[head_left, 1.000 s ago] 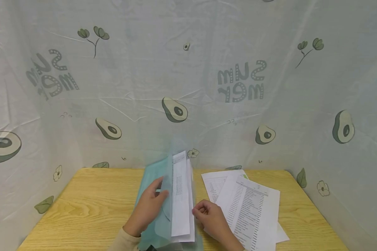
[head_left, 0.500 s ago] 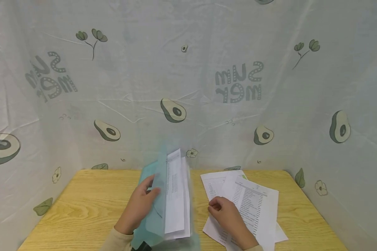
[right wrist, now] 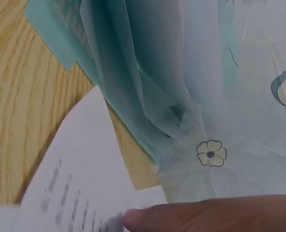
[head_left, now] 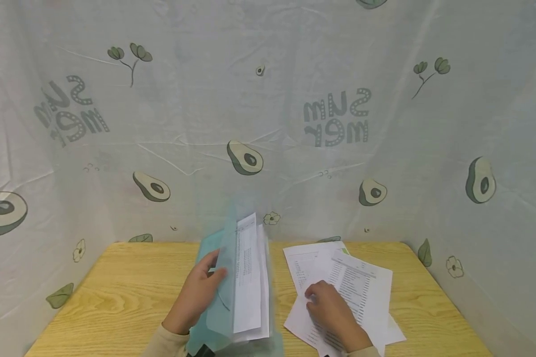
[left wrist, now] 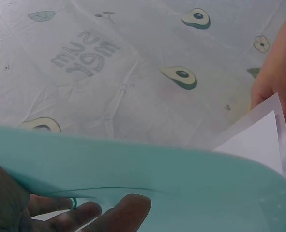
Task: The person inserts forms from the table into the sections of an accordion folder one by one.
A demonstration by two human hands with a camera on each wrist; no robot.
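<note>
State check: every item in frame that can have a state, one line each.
teal folder: open, pockets fanned upward, held apart.
sheets in folder: tucked between the pockets, standing upright.
loose sheets: overlapping pile, flat on the table.
left hand: grips a folder pocket.
right hand: rests on the loose sheets, fingertips touching the top page; no grip visible.

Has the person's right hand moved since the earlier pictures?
Yes. The right hand went rightward from the translucent green plastic folder onto the loose printed white sheets.
</note>
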